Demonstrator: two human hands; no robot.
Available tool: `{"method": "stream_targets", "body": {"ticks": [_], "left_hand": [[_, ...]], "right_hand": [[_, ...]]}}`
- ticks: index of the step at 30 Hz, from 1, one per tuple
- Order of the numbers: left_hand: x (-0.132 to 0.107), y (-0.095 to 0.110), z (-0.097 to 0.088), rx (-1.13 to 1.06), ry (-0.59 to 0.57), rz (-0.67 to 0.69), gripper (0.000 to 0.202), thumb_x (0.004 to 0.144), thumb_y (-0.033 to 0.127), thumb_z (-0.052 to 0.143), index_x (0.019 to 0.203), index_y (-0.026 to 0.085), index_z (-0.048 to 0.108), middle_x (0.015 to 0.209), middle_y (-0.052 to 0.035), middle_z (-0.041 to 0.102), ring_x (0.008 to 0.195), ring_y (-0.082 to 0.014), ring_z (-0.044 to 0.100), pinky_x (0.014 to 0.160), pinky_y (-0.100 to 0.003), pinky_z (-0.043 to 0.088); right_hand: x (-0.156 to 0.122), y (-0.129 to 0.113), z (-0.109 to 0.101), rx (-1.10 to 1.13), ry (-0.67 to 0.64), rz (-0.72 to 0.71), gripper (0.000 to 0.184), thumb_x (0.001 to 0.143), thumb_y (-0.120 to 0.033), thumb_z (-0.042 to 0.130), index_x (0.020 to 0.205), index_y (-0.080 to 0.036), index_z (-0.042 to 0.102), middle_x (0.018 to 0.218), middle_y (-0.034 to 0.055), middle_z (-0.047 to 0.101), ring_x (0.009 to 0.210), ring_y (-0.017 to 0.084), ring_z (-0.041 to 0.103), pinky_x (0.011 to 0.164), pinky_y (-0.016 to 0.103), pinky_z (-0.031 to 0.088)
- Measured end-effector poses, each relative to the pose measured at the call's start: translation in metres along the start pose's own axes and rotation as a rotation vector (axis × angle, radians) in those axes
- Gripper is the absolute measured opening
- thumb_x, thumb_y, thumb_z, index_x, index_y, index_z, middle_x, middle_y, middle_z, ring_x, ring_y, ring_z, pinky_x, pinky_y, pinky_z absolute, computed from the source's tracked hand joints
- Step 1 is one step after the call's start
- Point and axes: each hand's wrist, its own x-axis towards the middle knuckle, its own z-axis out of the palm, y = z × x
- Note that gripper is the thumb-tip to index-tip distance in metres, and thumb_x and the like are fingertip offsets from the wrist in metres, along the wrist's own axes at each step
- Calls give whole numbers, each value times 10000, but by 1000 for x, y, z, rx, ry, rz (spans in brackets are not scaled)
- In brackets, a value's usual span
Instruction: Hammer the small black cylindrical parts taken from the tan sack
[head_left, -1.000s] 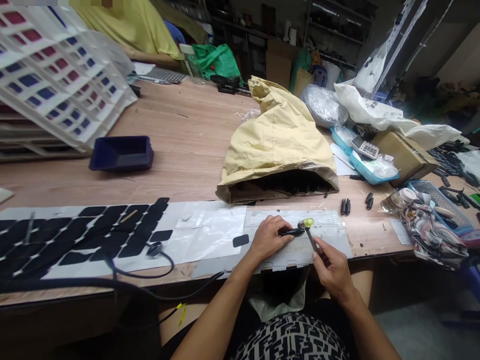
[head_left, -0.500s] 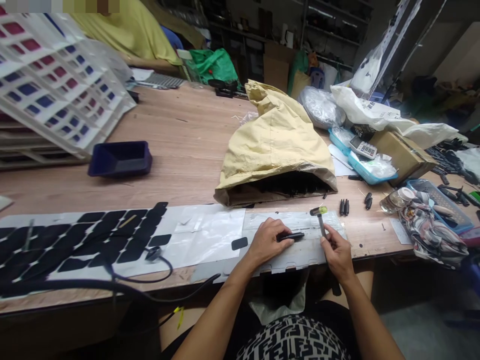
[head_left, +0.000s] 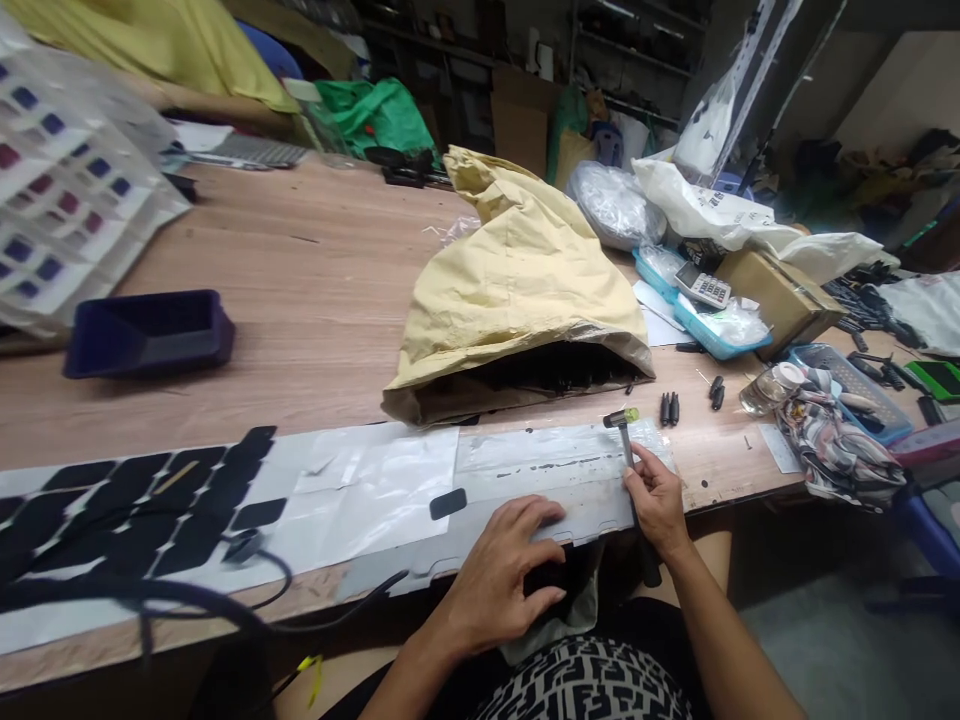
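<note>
My right hand (head_left: 655,492) grips a small hammer (head_left: 627,455) by its handle, the head up and its yellow-green face pointing right. Below the hammer lies a grey board (head_left: 555,470) with a line of dark marks along it. My left hand (head_left: 504,570) is over the table's front edge, its fingers spread and curved with nothing between them. Beyond the board, a yellow sack (head_left: 525,270) lies with its mouth toward me, dark pieces just visible inside. Two small black parts (head_left: 669,409) stand to the right of the sack.
At the left are a dark blue tray (head_left: 150,335), a white sheet with black pads (head_left: 217,490) and a black cable (head_left: 187,595). A glass jar (head_left: 769,390), a patterned cloth (head_left: 832,430) and blue baskets (head_left: 724,335) stand right. A person in yellow (head_left: 172,50) sits across the table.
My left hand has let go of the black cylindrical part and moved down toward the table edge, fingers opening. That part is out of sight. The view has shifted right; the hammer remains in my right hand.
</note>
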Motion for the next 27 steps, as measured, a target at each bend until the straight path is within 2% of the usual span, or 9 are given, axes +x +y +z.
{"method": "stream_targets", "body": {"ticks": [3, 5, 8, 11, 14, 17, 19, 22, 27], "left_hand": [[14, -2, -2, -58, 41, -40, 111, 777, 275, 738, 882, 247, 713, 1117, -68, 679, 1110, -300, 559, 942, -462, 467], [34, -3, -3, -97, 100, -111, 105, 856, 318, 662, 903, 236, 706, 964, -56, 699, 977, -256, 601, 840, -396, 491], [82, -2, 4, -141, 212, -221, 162, 868, 356, 641, 924, 219, 707, 880, -36, 708, 882, -221, 630, 792, -346, 493], [142, 3, 22, -189, 218, -313, 175, 859, 328, 645, 976, 218, 715, 862, -9, 718, 759, -174, 640, 741, -298, 488], [198, 13, 44, -120, 172, -354, 224, 867, 302, 639, 1063, 224, 714, 891, -12, 732, 850, -185, 661, 771, -286, 471], [236, 25, 62, -56, 112, -397, 262, 884, 268, 607, 1129, 237, 695, 972, -29, 740, 959, -203, 663, 783, -286, 455], [250, 30, 70, -15, 65, -403, 289, 859, 259, 636, 1144, 244, 684, 1056, -47, 734, 1024, -224, 653, 796, -295, 447], [256, 32, 76, 30, 17, -378, 320, 823, 272, 680, 1141, 233, 679, 1161, -87, 711, 1106, -263, 628, 828, -318, 439], [254, 29, 80, 47, 8, -424, 235, 831, 278, 656, 1052, 222, 716, 1127, -113, 721, 1042, -292, 647, 785, -338, 428]], "right_hand": [[-5, 3, 3, 83, 86, -1, 420, 897, -311, 621, 1278, -138, 656, 707, -23, 562, 621, 131, 535, 592, 255, 447], [-9, 5, 4, 164, 198, -4, 420, 899, -313, 618, 1282, -141, 645, 719, -13, 596, 639, 138, 563, 621, 265, 469], [-12, 8, 6, 291, 379, -3, 435, 904, -320, 611, 1303, -147, 604, 733, -9, 621, 608, 132, 564, 611, 268, 478], [-12, 9, 7, 380, 456, 8, 433, 920, -336, 588, 1317, -163, 568, 736, -18, 622, 549, 115, 536, 556, 255, 462], [-12, 10, 8, 424, 461, -16, 413, 920, -339, 586, 1292, -161, 568, 733, -16, 625, 548, 114, 539, 555, 255, 466], [-12, 13, 10, 452, 452, -38, 406, 915, -341, 592, 1276, -159, 565, 723, -13, 630, 554, 120, 550, 553, 259, 474], [-12, 15, 10, 451, 450, -36, 413, 912, -351, 593, 1275, -158, 559, 720, -11, 634, 554, 124, 556, 545, 263, 478], [-13, 16, 11, 440, 450, -22, 429, 908, -369, 590, 1277, -153, 553, 722, -9, 630, 550, 125, 557, 540, 270, 485], [-13, 15, 11, 414, 428, -20, 429, 902, -372, 595, 1272, -159, 561, 710, -14, 612, 547, 125, 541, 536, 270, 474]]}}
